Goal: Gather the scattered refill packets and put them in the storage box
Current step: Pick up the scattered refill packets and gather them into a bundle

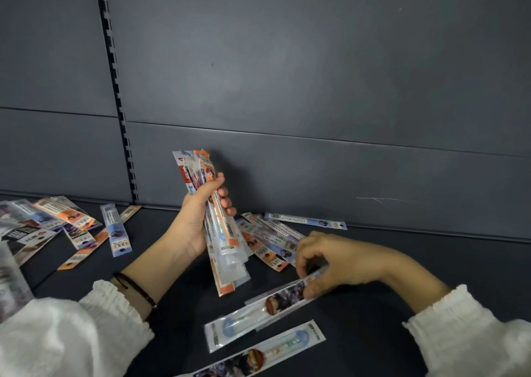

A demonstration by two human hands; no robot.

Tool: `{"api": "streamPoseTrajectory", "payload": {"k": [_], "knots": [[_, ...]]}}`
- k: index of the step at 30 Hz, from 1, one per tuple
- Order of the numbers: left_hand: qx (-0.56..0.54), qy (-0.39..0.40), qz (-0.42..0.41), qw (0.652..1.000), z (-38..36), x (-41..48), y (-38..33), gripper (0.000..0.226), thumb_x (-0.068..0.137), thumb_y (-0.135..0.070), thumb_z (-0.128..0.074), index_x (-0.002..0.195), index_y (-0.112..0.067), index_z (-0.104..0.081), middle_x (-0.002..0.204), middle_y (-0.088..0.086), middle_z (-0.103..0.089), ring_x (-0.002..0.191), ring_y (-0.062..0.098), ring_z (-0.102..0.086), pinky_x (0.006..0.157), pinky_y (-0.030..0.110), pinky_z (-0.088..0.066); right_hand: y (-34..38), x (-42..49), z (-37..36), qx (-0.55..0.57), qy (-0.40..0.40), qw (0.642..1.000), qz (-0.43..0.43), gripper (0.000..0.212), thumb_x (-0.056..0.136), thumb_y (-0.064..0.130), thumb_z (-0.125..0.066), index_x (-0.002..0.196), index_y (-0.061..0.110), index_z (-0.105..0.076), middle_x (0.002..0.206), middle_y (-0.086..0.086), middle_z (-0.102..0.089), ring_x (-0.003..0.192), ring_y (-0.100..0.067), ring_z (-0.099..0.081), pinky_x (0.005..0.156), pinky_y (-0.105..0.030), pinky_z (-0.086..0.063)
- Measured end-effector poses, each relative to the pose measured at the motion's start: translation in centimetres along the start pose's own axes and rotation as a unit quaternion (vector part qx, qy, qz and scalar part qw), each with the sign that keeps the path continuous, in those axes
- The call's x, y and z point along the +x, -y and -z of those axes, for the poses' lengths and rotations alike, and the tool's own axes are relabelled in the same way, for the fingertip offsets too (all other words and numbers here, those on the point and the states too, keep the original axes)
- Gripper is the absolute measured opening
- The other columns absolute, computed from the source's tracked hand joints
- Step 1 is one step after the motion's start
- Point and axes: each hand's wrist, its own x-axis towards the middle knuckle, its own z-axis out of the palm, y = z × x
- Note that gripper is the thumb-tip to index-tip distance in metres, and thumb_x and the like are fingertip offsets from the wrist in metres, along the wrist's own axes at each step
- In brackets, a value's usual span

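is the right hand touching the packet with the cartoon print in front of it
Touching. The head view shows the right hand pinching one end of the printed packet, fingertips above and thumb under its edge.

Dark shelf point(373, 304) carries scattered refill packets point(115, 233) (most lying left and centre).

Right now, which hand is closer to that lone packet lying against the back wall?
Right. The right hand sits just in front of the packet by the wall; the left hand, holding a bundle of packets, is farther left.
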Motion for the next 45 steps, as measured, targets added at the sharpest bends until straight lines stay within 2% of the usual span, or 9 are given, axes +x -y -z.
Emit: {"api": "streamPoseTrajectory", "payload": {"k": [7, 10, 13, 19, 25, 32, 38, 43, 45], "knots": [[0.015, -0.048, -0.001, 0.999, 0.4, 0.1, -0.4, 0.010, 0.087, -0.018, -0.063, 0.080, -0.021, -0.057, 0.057, -0.005, -0.051, 0.046, 0.008, -0.048, 0.051, 0.022, -0.048, -2.5, -0.8, 1.3, 0.203, -0.172, 0.963, -0.042, 0.005, 0.082, 0.011, -0.073, 0.083, 0.011, -0.067, 0.079, 0.001, -0.069, 0.069, -0.003, -0.061, 0.064, -0.015, -0.048], [0.029, -0.081, 0.014, 0.996, 0.5, -0.1, -0.3, 0.013, 0.086, -0.019, -0.063, 0.076, -0.019, -0.057, 0.056, -0.005, -0.054, 0.049, 0.009, -0.052, 0.066, 0.027, -0.050, -3.6, -0.8, 1.7, 0.342, -0.269, 0.898, -0.069, 0.005, 0.083, 0.008, -0.070, 0.087, 0.007, -0.068, 0.088, -0.009, -0.074, 0.078, -0.015, -0.067, 0.072, -0.024, -0.055], [0.014, -0.047, 0.045, 0.998, 0.0, -0.5, 0.2, 0.007, 0.087, -0.013, -0.060, 0.082, -0.017, -0.060, 0.064, -0.003, -0.060, 0.054, 0.011, -0.060, 0.062, 0.027, -0.056, -3.3, -0.3, 1.4, 0.507, -0.320, 0.795, -0.097, 0.003, 0.086, 0.007, -0.065, 0.089, 0.006, -0.067, 0.083, -0.009, -0.073, 0.068, -0.015, -0.068, 0.062, -0.025, -0.056], [0.001, 0.061, 0.102, 0.993, -2.4, -1.6, 1.8, 0.033, 0.079, -0.008, -0.062, 0.112, -0.009, -0.059, 0.105, 0.015, -0.073, 0.091, 0.025, -0.072, 0.081, 0.037, -0.058, -0.2, 1.4, 0.5, 0.659, -0.300, 0.683, -0.102, 0.011, 0.087, 0.013, -0.064, 0.084, 0.005, -0.070, 0.073, -0.008, -0.072, 0.063, -0.018, -0.066, 0.061, -0.029, -0.058], [0.086, 0.085, 0.096, 0.988, -2.8, -2.2, 2.2, 0.042, 0.079, -0.020, -0.065, 0.120, -0.011, -0.061, 0.114, 0.016, -0.070, 0.102, 0.028, -0.069, 0.088, 0.043, -0.055, 3.2, 2.9, -0.9, 0.681, -0.266, 0.674, -0.107, 0.015, 0.084, 0.019, -0.068, 0.092, 0.007, -0.074, 0.082, -0.009, -0.076, 0.068, -0.019, -0.071, 0.066, -0.034, -0.057], [0.170, 0.049, 0.068, 0.982, -2.8, -2.3, 2.7, 0.044, 0.079, -0.031, -0.071, 0.117, -0.011, -0.062, 0.104, 0.014, -0.073, 0.090, 0.028, -0.071, 0.078, 0.039, -0.057, 4.4, 3.6, -2.6, 0.578, -0.319, 0.740, -0.129, 0.013, 0.083, 0.027, -0.071, 0.083, 0.015, -0.075, 0.086, -0.006, -0.076, 0.081, -0.021, -0.070, 0.077, -0.038, -0.053], [0.175, 0.010, 0.027, 0.984, -3.0, -2.4, 3.1, 0.020, 0.089, -0.015, -0.058, 0.107, -0.006, -0.062, 0.093, 0.016, -0.073, 0.079, 0.026, -0.072, 0.067, 0.035, -0.058, 5.2, 3.2, -2.6, 0.520, -0.391, 0.753, -0.103, 0.006, 0.083, 0.017, -0.071, 0.082, 0.013, -0.075, 0.073, -0.003, -0.075, 0.057, -0.009, -0.067, 0.051, -0.021, -0.050], [0.086, -0.004, 0.066, 0.994, -1.9, -1.4, 2.3, 0.021, 0.091, -0.008, -0.053, 0.110, -0.006, -0.062, 0.101, 0.012, -0.074, 0.090, 0.022, -0.073, 0.074, 0.038, -0.058, 3.9, 2.5, -1.2, 0.491, -0.464, 0.733, -0.084, 0.005, 0.082, 0.018, -0.073, 0.084, 0.020, -0.076, 0.068, 0.002, -0.069, 0.061, -0.007, -0.060, 0.056, -0.022, -0.053], [0.058, 0.000, 0.099, 0.993, -1.3, -0.9, 2.1, 0.013, 0.090, -0.009, -0.052, 0.096, -0.005, -0.063, 0.086, 0.009, -0.074, 0.078, 0.021, -0.072, 0.067, 0.033, -0.058, 3.1, 2.1, -0.3, 0.499, -0.479, 0.718, -0.081, 0.005, 0.083, 0.016, -0.072, 0.086, 0.017, -0.076, 0.078, 0.001, -0.070, 0.070, -0.008, -0.062, 0.064, -0.024, -0.055]]}}
